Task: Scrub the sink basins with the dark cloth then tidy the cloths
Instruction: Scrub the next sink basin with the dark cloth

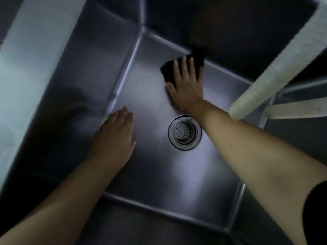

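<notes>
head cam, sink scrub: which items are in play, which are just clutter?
In play:
- dark cloth, pressed flat under the right hand
- sink basin, incl. drain strainer
- left hand, open, empty, at the basin's left edge

Clutter:
- pale cloth draped over the right rim, untouched for now

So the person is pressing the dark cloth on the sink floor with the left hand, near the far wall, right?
Not quite: the head view shows the right hand pressing the dark cloth flat on the sink floor near the far wall. The left hand is empty.
</notes>
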